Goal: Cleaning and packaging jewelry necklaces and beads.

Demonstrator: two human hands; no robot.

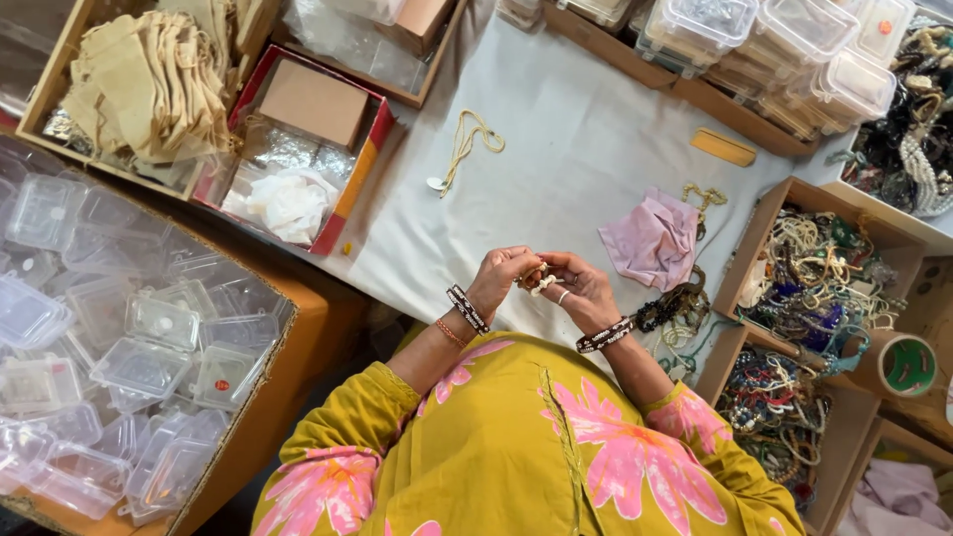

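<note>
Pinching a small pale beaded piece [539, 281] between fingertips, the left hand [501, 278] and right hand [584, 291] meet just above the desk [556, 129] edge, both grips closed on it. Keeping the piece close and the fingertips tight seems wise, since it is tiny. A cardboard box [260, 417] on the left holds clear lidded plastic cases. Wooden trays [759, 223] on the right hold tangled bead necklaces. A far box [40, 99] holds beige cloth pouches.

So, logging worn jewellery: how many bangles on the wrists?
3: dark beaded bangle and thin orange bangle on the left wrist, another dark bangle on the right; sleeves may hide more.
</note>
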